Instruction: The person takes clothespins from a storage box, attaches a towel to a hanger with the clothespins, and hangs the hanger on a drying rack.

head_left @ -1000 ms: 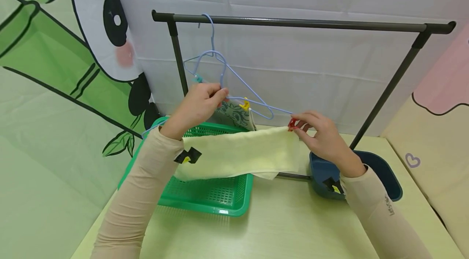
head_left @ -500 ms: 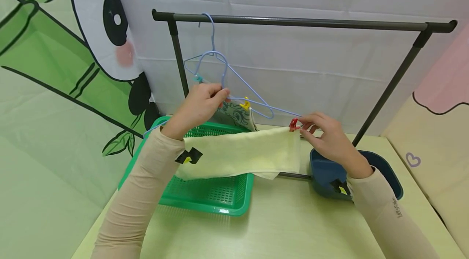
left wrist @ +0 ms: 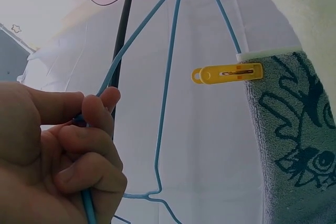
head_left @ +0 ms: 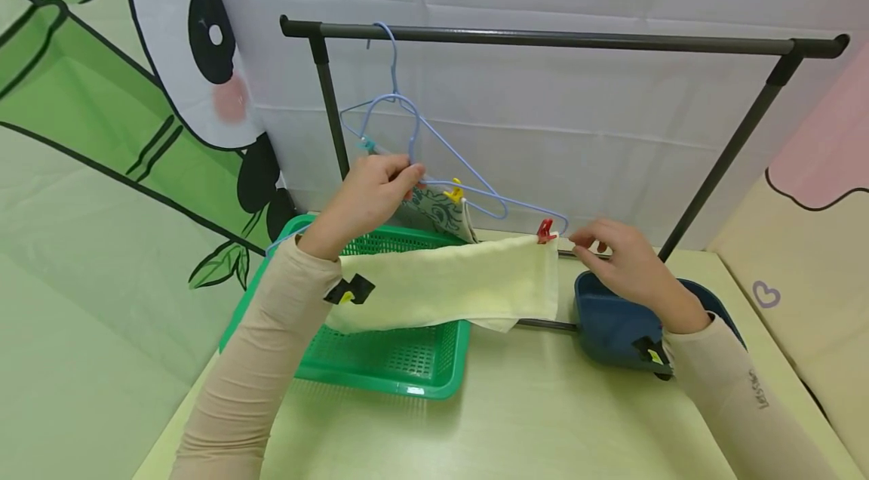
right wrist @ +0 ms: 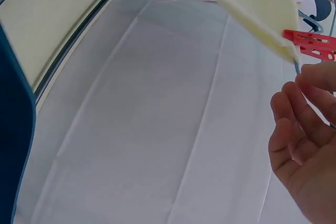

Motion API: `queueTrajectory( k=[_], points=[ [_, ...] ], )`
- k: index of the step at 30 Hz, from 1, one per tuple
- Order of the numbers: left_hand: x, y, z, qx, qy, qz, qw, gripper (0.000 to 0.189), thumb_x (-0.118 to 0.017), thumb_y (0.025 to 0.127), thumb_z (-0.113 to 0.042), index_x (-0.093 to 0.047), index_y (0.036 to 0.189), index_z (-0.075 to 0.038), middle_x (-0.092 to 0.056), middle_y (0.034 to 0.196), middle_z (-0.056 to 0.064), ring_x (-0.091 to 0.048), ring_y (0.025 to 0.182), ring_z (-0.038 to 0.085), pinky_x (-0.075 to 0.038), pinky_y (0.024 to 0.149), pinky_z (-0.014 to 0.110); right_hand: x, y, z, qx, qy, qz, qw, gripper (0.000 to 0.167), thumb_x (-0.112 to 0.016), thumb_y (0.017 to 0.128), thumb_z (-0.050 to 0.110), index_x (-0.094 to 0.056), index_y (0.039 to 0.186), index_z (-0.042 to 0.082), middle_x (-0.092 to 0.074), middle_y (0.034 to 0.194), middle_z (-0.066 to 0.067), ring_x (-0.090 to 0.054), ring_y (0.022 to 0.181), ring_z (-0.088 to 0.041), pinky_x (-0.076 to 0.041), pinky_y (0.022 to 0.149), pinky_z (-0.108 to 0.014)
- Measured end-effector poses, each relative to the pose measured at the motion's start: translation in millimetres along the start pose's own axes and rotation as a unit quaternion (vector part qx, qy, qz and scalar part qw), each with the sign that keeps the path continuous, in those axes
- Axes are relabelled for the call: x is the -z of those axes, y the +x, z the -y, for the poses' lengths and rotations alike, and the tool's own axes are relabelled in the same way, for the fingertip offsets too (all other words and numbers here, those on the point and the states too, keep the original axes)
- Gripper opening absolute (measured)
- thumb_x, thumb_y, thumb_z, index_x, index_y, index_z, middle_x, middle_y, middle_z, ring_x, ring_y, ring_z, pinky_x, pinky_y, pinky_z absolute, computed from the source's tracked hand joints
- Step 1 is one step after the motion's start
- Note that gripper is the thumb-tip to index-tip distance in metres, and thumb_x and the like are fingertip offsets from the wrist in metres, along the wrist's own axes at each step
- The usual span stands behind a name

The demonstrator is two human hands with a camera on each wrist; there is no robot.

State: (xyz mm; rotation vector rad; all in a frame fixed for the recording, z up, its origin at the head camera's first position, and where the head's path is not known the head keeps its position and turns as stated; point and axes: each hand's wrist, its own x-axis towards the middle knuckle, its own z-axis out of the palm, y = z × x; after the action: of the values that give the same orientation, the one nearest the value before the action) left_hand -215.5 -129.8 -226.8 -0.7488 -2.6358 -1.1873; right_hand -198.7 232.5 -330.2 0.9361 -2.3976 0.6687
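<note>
My left hand (head_left: 373,189) grips a blue wire hanger (head_left: 519,203) just below its hook, thumb and fingers curled round the wire in the left wrist view. Over the hanger's lower bar drapes a pale yellow towel (head_left: 441,287), pinned near its right end by a red clothespin (head_left: 546,231). My right hand (head_left: 621,265) is just right of the hanger's end, fingers loosely bent and holding nothing. Behind, a second blue hanger (head_left: 394,69) hangs on the rail with a patterned grey-green towel (left wrist: 294,129). A yellow clothespin (left wrist: 226,73) and a teal clip (head_left: 367,145) are on it.
A dark metal rack (head_left: 557,41) stands on the table against a white backdrop. The green basket (head_left: 421,391) lies beneath the yellow towel. At the right, a dark blue bin (head_left: 604,333) stands below my right hand.
My right hand has let go of the red clothespin and moved right, past the hanger's end. The clothespin stays on the towel. My left hand keeps its grip, almost still.
</note>
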Motion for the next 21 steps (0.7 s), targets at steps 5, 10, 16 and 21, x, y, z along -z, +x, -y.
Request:
queueTrajectory(
  k=[5, 10, 16, 21],
  points=[
    [-1.0, 0.2, 2.0, 0.001, 0.002, 0.001, 1.0, 0.037, -0.045, 0.102, -0.029, -0.056, 0.074, -0.008, -0.052, 0.07, 0.006, -0.032, 0.046, 0.015, -0.029, 0.049, 0.03, 4.4, -6.8, -7.4, -0.017, -0.015, 0.041, 0.9989, 0.017, -0.067, 0.084, -0.004, -0.069, 0.092, 0.011, -0.065, 0.087, 0.001, -0.057, 0.071, -0.009, -0.047, 0.059, -0.029],
    [-1.6, 0.0, 2.3, 0.003, -0.003, 0.001, 1.0, 0.036, -0.045, 0.101, -0.029, -0.059, 0.075, -0.008, -0.053, 0.07, 0.006, -0.032, 0.045, 0.015, -0.029, 0.048, 0.03, 6.0, -15.1, -16.4, -0.06, -0.021, 0.108, 0.9921, 0.012, -0.063, 0.087, -0.001, -0.07, 0.095, 0.007, -0.065, 0.088, -0.002, -0.059, 0.073, -0.013, -0.048, 0.061, -0.032],
    [-2.9, 0.1, 2.8, 0.005, -0.003, 0.003, 1.0, 0.035, -0.045, 0.101, -0.029, -0.06, 0.077, -0.008, -0.055, 0.071, 0.007, -0.033, 0.046, 0.016, -0.029, 0.048, 0.03, 8.5, -25.7, -30.7, -0.112, -0.035, 0.182, 0.9764, 0.009, -0.062, 0.09, 0.007, -0.068, 0.097, 0.006, -0.064, 0.088, 0.001, -0.06, 0.078, -0.016, -0.05, 0.068, -0.039],
    [-4.1, 0.4, 3.9, 0.01, -0.003, 0.004, 0.9999, 0.035, -0.045, 0.101, -0.03, -0.061, 0.079, -0.008, -0.055, 0.072, 0.007, -0.032, 0.046, 0.016, -0.029, 0.047, 0.03, 12.7, -33.3, -43.1, -0.133, -0.048, 0.217, 0.9659, 0.008, -0.062, 0.09, 0.009, -0.068, 0.096, 0.007, -0.062, 0.086, 0.002, -0.059, 0.078, -0.017, -0.049, 0.069, -0.039]
  ],
)
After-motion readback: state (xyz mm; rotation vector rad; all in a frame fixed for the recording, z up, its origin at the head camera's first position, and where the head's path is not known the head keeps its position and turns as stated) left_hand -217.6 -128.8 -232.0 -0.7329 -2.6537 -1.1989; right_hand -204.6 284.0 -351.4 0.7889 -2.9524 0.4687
